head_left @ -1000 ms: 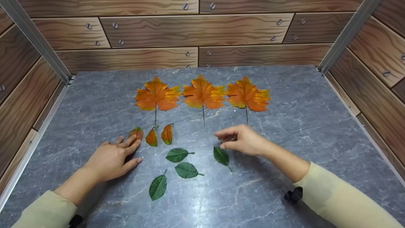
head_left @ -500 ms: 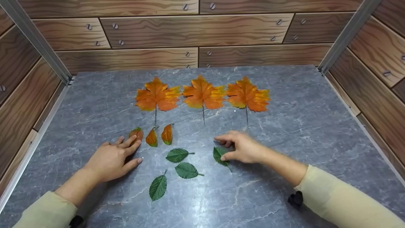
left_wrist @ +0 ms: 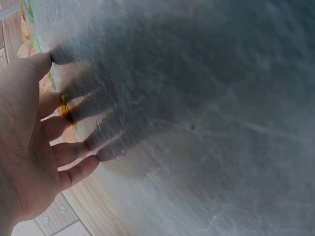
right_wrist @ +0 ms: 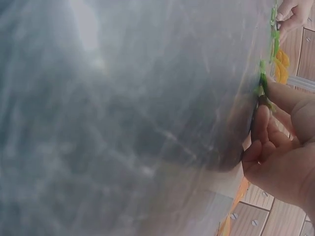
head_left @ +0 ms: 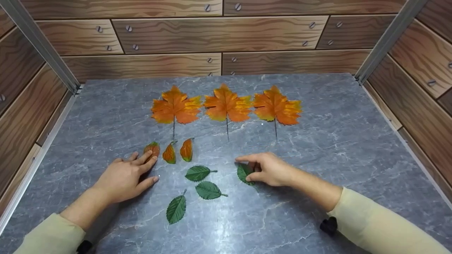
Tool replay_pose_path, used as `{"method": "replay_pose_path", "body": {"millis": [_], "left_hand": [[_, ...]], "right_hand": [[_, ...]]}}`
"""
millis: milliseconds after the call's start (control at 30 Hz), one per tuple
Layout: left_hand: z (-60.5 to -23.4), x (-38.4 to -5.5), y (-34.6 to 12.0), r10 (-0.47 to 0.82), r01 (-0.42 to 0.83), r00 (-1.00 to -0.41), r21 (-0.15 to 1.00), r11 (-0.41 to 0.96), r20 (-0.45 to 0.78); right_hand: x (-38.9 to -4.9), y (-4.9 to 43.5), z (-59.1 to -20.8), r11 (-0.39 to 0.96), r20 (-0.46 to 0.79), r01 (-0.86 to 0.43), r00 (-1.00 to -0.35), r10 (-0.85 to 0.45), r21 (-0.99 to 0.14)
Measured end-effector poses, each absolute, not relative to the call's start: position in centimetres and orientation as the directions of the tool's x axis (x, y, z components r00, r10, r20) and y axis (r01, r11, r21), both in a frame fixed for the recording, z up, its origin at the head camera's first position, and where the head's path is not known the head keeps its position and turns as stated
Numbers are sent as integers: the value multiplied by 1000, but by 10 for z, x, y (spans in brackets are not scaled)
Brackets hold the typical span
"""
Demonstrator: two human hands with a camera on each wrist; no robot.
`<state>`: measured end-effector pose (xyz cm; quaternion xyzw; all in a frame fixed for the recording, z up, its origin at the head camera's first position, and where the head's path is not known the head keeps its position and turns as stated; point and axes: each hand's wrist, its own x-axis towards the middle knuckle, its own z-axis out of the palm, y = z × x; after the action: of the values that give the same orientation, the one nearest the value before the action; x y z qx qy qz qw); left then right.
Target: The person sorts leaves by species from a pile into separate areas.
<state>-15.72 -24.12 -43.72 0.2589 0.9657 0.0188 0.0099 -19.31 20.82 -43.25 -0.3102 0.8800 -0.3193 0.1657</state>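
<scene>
My left hand (head_left: 123,176) lies flat at the left, its fingertips resting on a reddish-brown leaf with a green edge (head_left: 152,147). That leaf's edge shows between the fingers in the left wrist view. Right of it are two more orange-and-green curled leaves (head_left: 169,153). My right hand (head_left: 273,170) pinches a green serrated leaf (head_left: 243,173) between thumb and fingers, low over the table; its stem end is mostly hidden by the thumb. In the right wrist view this green leaf (right_wrist: 262,81) sticks up past the fingertips.
Three orange maple leaves (head_left: 226,104) with thin stems lie in a row farther back. Three more green leaves (head_left: 208,189) lie between my hands. The grey marbled tabletop (head_left: 335,123) is bordered by wood-patterned walls (head_left: 219,33) and metal corner posts.
My right hand has come down and slightly toward me onto the green leaf and now pinches it; that leaf has shifted a little. The left hand has stayed put.
</scene>
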Motion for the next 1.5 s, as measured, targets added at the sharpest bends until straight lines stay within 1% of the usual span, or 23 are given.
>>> {"method": "replay_pose_path", "body": {"millis": [167,333,500,633,767,900,1033,1233,1500], "left_hand": [[-437,-156,-243,496,495,-869,43,868,-8],[-438,-156,-243,488,486,-873,51,872,-16],[-439,-155,-243,487,485,-873,54,873,-17],[-440,-155,-243,486,485,-874,49,873,-21],[-439,-156,-242,486,484,-874,48,874,-23],[-439,-156,-242,486,484,-874,50,873,-22],[-439,-155,-242,484,482,-875,57,874,-23],[-438,-155,-242,487,485,-873,60,873,-21],[-439,-157,-242,492,490,-871,57,870,-11]], "right_hand": [[-195,215,-429,564,-60,-376,-793,-606,-735],[-202,228,-425,535,-52,-269,-858,-510,-801],[-212,246,-423,540,-44,-191,-919,-392,-819],[-218,261,-426,548,-1,-183,-948,-318,-816],[-223,277,-427,591,33,-182,-967,-253,-786],[-226,292,-429,639,18,-144,-980,-200,-756],[-228,304,-430,673,-1,-117,-985,-173,-730],[-230,321,-431,708,17,-130,-986,-164,-694],[-232,339,-433,721,26,-153,-983,-184,-676]]}}
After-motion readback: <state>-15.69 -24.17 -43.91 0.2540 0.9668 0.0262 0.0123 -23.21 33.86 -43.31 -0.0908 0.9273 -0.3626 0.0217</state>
